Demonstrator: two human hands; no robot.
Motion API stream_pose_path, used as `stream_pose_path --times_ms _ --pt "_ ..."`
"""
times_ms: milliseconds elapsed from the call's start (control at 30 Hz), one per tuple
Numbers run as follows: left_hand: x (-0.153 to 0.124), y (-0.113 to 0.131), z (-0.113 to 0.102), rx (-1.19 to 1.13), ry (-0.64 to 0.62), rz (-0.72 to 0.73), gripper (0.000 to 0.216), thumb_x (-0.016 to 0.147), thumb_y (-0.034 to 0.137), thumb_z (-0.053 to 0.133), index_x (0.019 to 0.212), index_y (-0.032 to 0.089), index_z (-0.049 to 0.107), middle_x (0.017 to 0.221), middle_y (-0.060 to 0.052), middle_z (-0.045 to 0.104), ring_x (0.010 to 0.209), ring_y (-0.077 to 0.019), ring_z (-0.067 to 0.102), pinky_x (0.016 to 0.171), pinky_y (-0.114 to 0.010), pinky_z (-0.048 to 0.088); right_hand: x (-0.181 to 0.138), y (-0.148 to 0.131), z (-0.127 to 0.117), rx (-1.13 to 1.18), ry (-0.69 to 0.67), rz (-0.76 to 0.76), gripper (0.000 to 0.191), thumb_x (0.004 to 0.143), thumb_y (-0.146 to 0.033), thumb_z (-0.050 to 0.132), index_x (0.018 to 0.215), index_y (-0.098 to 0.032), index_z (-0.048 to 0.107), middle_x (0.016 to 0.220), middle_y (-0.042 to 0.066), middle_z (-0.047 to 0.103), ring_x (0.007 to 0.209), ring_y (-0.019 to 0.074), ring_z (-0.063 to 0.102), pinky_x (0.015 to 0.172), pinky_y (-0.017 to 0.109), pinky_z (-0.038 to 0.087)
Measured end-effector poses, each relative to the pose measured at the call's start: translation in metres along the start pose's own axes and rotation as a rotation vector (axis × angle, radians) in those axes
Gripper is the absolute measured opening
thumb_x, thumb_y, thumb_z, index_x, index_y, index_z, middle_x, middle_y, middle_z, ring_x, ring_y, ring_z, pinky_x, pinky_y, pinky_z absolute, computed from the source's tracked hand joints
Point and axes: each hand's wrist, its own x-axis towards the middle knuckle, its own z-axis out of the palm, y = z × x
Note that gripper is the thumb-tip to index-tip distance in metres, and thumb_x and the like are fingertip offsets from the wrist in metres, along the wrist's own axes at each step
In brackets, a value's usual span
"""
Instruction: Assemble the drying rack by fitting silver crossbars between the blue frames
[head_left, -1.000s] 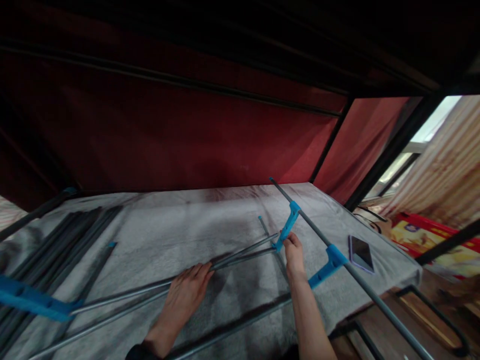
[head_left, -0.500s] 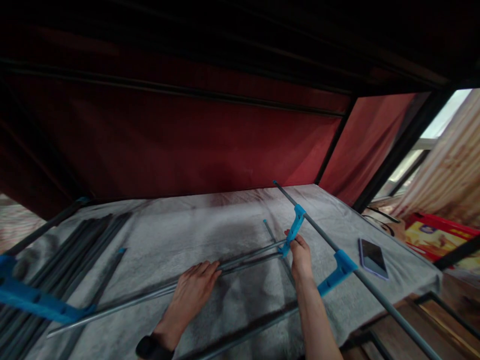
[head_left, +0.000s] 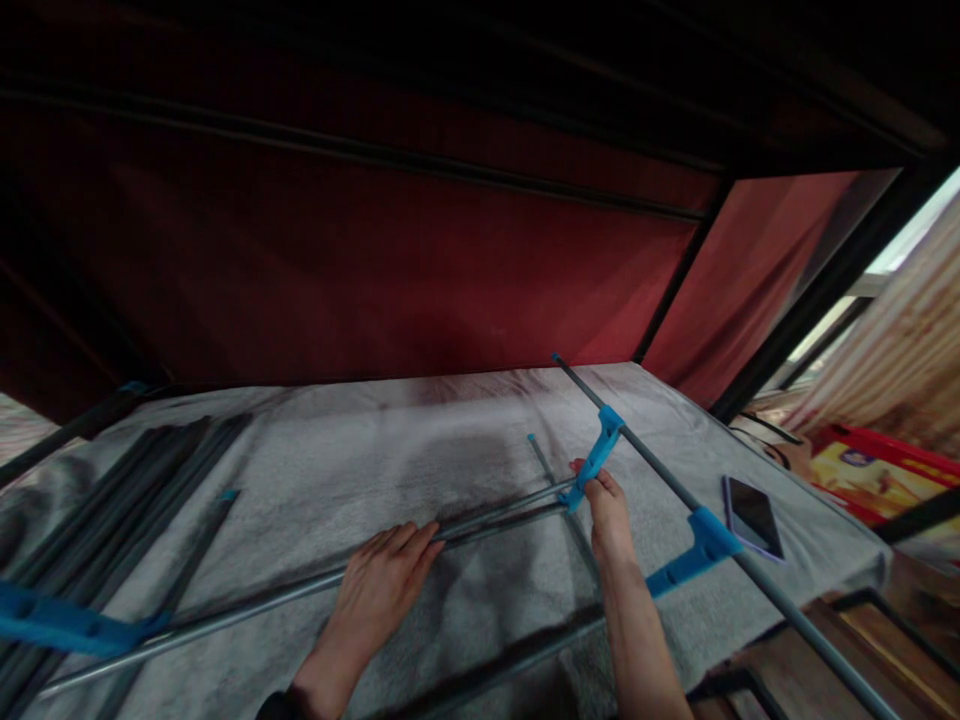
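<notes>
My left hand [head_left: 390,570] is closed over a thin grey metal tube [head_left: 277,600], its fingers together along the top. The tube runs left past a blue plastic connector [head_left: 67,622]. At its other end, my right hand [head_left: 609,510] pinches another blue connector [head_left: 596,455], thumb and fingers on either side. That connector joins a long grey tube [head_left: 660,470] slanting from the back to the front right. A third blue connector [head_left: 697,550] sits lower on the same tube. A shadowed tube [head_left: 510,660] crosses below my hands.
Several dark tubes [head_left: 127,520] lie side by side at the left on a grey blanket [head_left: 337,440]. To the right are a phone [head_left: 752,518] and a red and yellow box [head_left: 885,470]. A red cloth wall [head_left: 420,290] and dark frame bars [head_left: 682,270] enclose the back.
The view has shifted slightly. Toward the left, the thin tube's end sits farther out past the blue connector. Both hands keep nearly the same hold.
</notes>
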Motion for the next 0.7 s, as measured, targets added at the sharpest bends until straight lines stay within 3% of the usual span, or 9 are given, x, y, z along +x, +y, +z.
stream_pose_path --times_ms 700 --pt "0.003 0.009 -0.01 -0.041 -0.022 -0.011 0.033 0.1 0.033 0.039 0.115 0.022 0.066 0.095 -0.006 0.07 0.087 -0.0202 0.065 0.08 -0.034 0.049 0.008 0.008 -0.005 -0.103 -0.029 -0.04 0.032 0.063 -0.035 0.06 0.089 -0.02 0.072 0.098 0.005 0.073 0.106 0.0269 0.058 0.093 0.037 0.039"
